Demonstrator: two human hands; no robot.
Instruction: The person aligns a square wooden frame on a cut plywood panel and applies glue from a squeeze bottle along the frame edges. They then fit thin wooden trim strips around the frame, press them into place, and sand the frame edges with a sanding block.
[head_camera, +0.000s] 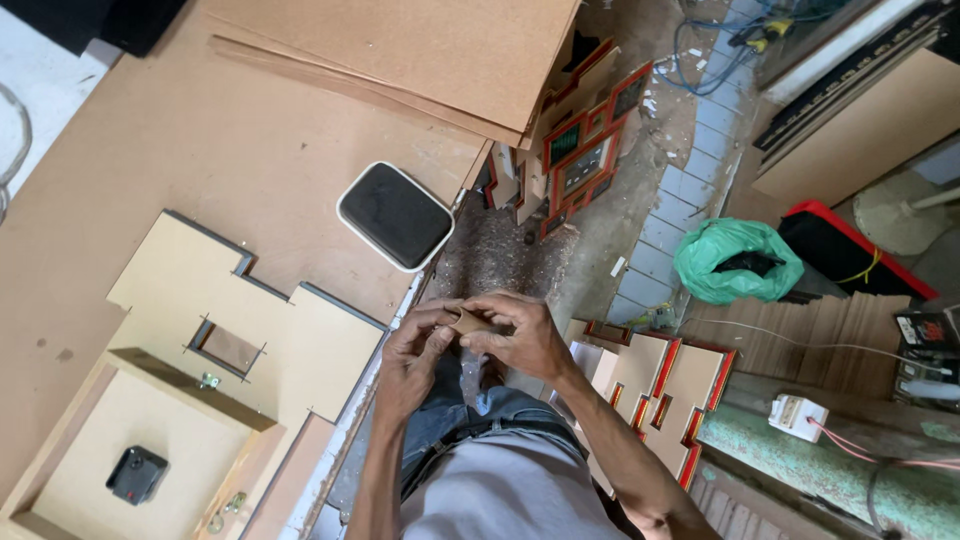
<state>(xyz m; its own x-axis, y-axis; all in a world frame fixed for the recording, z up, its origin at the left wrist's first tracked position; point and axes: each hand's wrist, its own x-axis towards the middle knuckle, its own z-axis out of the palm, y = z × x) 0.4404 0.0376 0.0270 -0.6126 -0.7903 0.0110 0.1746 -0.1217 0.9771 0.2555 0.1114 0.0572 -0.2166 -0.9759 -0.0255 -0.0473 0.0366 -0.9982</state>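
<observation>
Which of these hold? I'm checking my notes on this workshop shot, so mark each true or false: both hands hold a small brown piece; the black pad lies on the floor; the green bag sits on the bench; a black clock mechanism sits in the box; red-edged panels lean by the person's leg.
1. Both hands, left hand and right hand, hold a small brown piece. True.
2. The black pad lies on the floor. False: it lies on the bench, at its edge.
3. The green bag sits on the bench. False: it is on the floor.
4. A black clock mechanism sits in the box. True.
5. Red-edged panels lean by the person's leg. True.
</observation>
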